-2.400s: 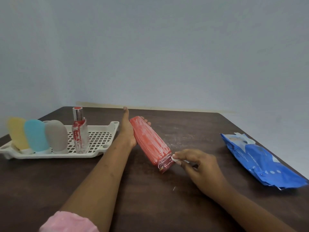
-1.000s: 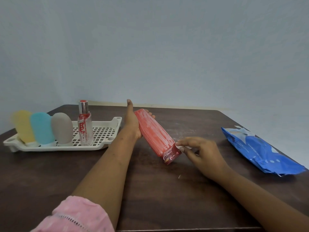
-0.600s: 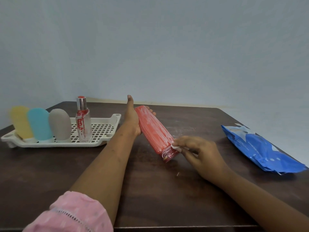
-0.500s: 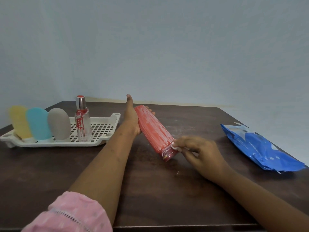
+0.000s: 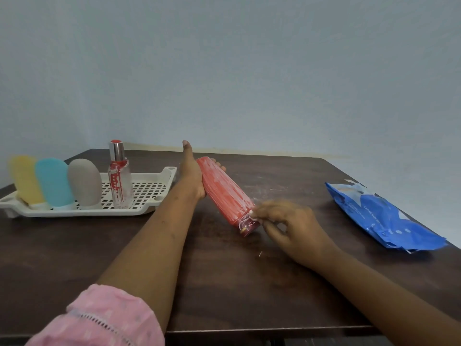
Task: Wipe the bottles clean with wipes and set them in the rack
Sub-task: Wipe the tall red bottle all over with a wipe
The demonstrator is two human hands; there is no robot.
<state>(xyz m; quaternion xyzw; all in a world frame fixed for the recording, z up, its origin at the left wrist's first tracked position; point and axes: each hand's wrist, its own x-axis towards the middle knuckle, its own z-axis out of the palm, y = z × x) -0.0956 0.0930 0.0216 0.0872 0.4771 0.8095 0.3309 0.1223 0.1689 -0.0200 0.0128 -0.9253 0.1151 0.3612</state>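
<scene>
Red bottle (image 5: 224,196) slants across the middle of the table (image 5: 224,283). My left hand (image 5: 190,174) curls round its far end, and my right hand (image 5: 287,226) pinches a small white wipe (image 5: 253,213) against its near cap end. The rack (image 5: 149,193) sits toward the left edge.

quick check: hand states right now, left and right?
Left hand: holds the red bottle at its far end, fingers wrapped round it.
Right hand: pinches a white wipe against the bottle's near end.

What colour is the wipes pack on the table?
The wipes pack is blue with white print, seen best in the head view.
</scene>
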